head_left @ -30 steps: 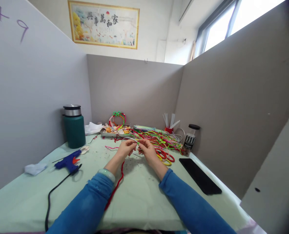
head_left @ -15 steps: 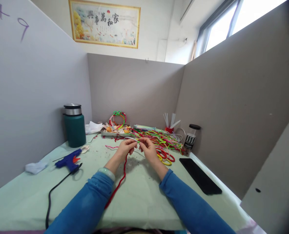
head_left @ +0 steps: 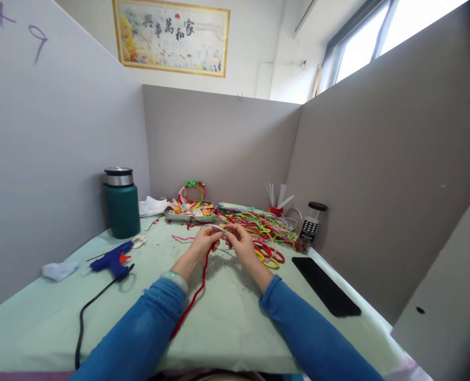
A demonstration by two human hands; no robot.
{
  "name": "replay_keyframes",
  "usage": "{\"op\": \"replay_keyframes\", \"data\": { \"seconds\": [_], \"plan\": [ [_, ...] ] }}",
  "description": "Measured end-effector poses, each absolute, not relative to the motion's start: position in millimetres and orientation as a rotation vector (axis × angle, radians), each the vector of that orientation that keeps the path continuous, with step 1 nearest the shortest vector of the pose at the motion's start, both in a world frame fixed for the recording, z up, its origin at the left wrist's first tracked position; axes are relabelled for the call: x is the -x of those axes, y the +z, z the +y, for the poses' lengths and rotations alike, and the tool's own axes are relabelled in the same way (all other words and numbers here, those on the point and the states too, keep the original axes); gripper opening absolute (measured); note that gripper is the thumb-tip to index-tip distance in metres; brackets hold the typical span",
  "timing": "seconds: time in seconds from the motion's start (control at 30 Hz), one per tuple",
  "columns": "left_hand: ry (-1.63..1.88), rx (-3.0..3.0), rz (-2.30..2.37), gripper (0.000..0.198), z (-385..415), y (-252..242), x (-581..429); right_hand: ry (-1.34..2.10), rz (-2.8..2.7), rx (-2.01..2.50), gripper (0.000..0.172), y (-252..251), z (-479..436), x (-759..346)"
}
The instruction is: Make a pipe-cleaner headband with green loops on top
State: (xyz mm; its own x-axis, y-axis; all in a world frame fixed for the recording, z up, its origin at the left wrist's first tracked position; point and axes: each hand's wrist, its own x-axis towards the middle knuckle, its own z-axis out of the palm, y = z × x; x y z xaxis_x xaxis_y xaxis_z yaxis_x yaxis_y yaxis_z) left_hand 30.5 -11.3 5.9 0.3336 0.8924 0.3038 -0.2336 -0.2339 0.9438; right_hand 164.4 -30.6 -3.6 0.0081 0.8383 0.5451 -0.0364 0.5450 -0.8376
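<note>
My left hand and my right hand meet over the middle of the table, fingertips pinched together. Between them is a thin white band, curving up from the left fingers. A small green bit shows where both sets of fingertips meet; its kind is too small to make out. From under my left hand a red yarn strand hangs down to the table beside my left sleeve. The rest of the band is hidden by the hands. A short pink strand lies left of my left hand.
A metal tray holds small pieces and colourful wrapped hoops. Right of it lies a heap of coloured strands, with red and yellow loops. A blue glue gun, green flask, jar and black phone-like slab stand around.
Both hands stay in nearly the same place with fingertips together. The upper part of the red strand has shifted slightly right.
</note>
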Motion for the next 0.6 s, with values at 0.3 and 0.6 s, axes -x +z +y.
{"op": "replay_keyframes", "data": {
  "seconds": [0.3,0.6],
  "plan": [
    [1.197,-1.299,0.674,0.024,-8.7,1.5,-31.6,0.763,-1.416,0.749,0.021,-3.7,-30.7,-165.8],
    [1.206,-1.324,0.676,0.027,-12.5,7.3,-33.8,0.714,-1.428,0.764,0.018,-5.4,-29.7,-167.2]
  ]
}}
